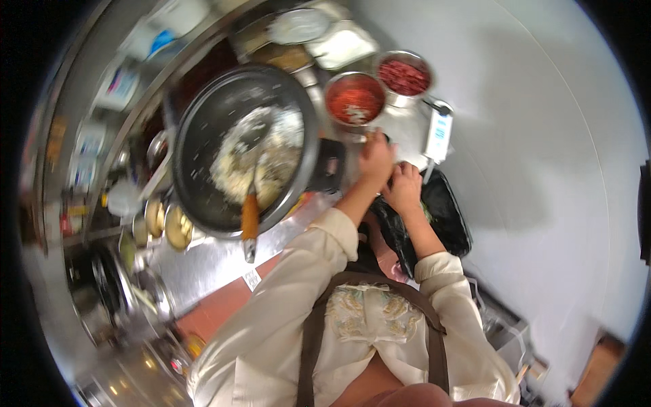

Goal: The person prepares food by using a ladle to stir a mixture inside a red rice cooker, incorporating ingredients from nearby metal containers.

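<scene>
My left hand [377,156] is at the counter edge beside the wok's black handle, near a steel bowl of chopped red food [354,99]. Close to its right, my right hand [404,187] rests by the rim of a black bin [447,213]. Motion blur hides whether either hand grips something. On the left stands a large dark wok [203,117] holding pale, wet-looking food, with a wooden-handled spatula [249,216] lying in it, its handle over the near rim.
A second steel bowl holds dark red pieces [404,76]. Behind are trays [342,48] and a plate or lid [298,25]. A white power strip [439,133] is by the wall. Small bowls [179,229] stand left of the wok, above a steel counter [203,269].
</scene>
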Demonstrator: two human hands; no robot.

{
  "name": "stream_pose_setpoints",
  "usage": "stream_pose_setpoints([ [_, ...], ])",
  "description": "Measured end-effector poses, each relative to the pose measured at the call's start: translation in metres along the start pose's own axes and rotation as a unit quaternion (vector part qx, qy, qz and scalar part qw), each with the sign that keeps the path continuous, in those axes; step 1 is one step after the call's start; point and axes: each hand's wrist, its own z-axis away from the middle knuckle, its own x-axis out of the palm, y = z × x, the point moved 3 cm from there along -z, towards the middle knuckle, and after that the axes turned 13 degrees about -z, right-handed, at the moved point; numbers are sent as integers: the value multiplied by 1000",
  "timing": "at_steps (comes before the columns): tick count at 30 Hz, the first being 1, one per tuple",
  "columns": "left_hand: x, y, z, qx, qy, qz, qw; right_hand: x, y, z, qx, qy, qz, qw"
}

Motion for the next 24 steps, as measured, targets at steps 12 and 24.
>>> stream_pose_setpoints([
  [12, -149, -125, 173, 297, -152, 137, 933, 20, -2, -101, 150, 57, 54, 986],
  [24, -238, -285, 266, -132, 2, 176, 976, 28, 18, -98, 225, -23, 140, 964],
])
